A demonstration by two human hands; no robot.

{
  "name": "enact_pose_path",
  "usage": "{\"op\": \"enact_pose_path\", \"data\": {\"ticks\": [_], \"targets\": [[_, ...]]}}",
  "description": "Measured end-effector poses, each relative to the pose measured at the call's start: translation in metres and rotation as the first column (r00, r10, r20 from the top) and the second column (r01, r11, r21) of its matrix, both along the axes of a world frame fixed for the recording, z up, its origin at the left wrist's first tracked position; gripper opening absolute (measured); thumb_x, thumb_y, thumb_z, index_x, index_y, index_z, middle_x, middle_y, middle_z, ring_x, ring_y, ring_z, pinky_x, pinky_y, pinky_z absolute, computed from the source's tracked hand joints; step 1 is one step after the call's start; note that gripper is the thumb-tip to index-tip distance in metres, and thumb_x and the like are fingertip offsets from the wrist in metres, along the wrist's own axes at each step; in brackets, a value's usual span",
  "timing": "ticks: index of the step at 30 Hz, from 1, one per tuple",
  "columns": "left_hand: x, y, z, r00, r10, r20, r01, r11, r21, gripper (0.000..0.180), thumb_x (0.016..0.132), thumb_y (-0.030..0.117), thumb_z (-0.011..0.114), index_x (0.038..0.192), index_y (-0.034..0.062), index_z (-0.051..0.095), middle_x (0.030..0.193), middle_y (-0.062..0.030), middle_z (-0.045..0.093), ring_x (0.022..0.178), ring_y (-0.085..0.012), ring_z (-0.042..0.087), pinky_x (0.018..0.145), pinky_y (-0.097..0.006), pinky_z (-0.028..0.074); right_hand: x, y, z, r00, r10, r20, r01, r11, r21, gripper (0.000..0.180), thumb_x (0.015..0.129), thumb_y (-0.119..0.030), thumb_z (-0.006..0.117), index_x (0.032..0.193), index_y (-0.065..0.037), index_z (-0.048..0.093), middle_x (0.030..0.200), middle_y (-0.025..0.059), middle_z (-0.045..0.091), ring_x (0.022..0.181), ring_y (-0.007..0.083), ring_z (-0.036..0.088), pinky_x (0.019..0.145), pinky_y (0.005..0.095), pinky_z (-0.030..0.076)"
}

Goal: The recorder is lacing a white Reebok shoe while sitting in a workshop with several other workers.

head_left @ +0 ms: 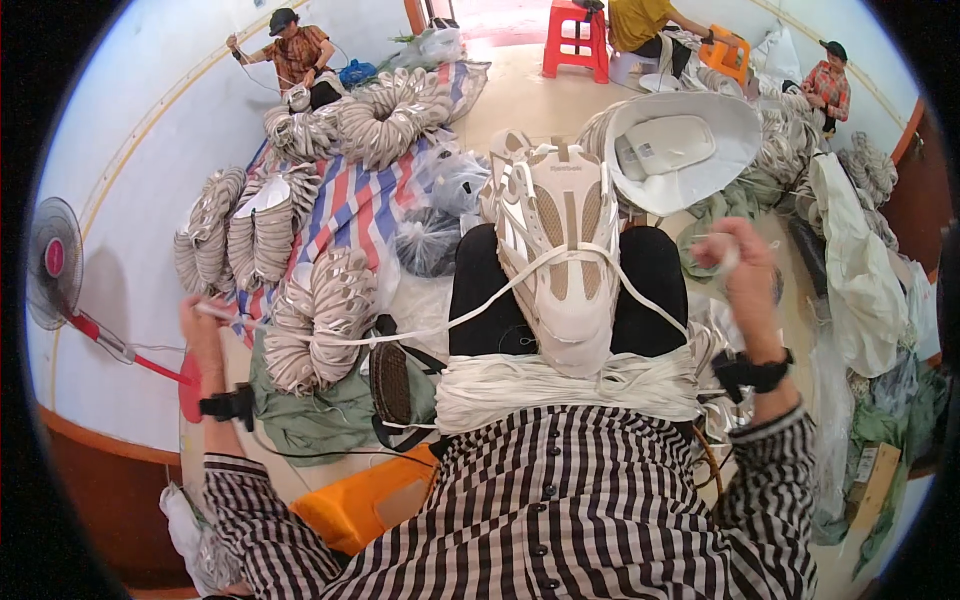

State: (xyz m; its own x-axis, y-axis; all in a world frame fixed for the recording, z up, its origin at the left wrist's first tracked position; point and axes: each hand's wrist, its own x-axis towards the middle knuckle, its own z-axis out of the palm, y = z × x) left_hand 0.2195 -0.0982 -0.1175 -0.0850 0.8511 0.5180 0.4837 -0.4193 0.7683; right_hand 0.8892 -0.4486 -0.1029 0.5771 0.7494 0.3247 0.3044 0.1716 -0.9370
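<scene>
Across my lap lies the white shoe upper (pixel 558 262), light and floppy, above a bundle of laces (pixel 565 385). My left hand (pixel 203 330) pinches one end of the flat white lace (pixel 400 333); my right hand (pixel 738 268) seems closed on the other, though blurred. Soft and limp, the lace is best held near its tips.

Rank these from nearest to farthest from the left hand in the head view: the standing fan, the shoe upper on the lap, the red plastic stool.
From the left hand:
1. Standing fan, just to its left by the wall.
2. Shoe upper, to its right on the person's lap, tied to the hand by the white lace.
3. Red plastic stool, far off at the top of the room.
</scene>
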Motion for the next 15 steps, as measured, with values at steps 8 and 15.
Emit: {"op": "enact_pose_path", "data": {"ticks": [8,15], "targets": [[0.280,-0.114,-0.004,0.854,-0.501,0.139,0.515,0.852,-0.093,0.020,0.095,-0.002,0.046,0.110,0.0009,0.059,0.092,-0.0120,0.070,0.077,-0.0150,0.067,0.072,-0.027,0.055,-0.071,0.063,-0.021,0.991,0.057,0.117,-0.066,0.995,0.073,0.007,0.093,-0.008,0.063,0.094,-0.001,0.062,0.076,-0.0017,0.058,0.071,0.0066,0.050,0.066,0.0238,0.043],[0.393,-0.153,-0.013,0.589,-0.646,0.485,0.763,0.642,-0.072,0.015,0.097,0.007,0.056,0.109,-0.0006,0.062,0.092,-0.0097,0.070,0.079,-0.0128,0.066,0.074,-0.026,0.053,-0.078,0.068,-0.034,0.942,-0.027,0.336,0.005,0.998,0.067,0.007,0.090,-0.005,0.063,0.092,0.000,0.060,0.075,0.0112,0.060,0.065,0.0172,0.055,0.061,0.0294,0.046]]}}
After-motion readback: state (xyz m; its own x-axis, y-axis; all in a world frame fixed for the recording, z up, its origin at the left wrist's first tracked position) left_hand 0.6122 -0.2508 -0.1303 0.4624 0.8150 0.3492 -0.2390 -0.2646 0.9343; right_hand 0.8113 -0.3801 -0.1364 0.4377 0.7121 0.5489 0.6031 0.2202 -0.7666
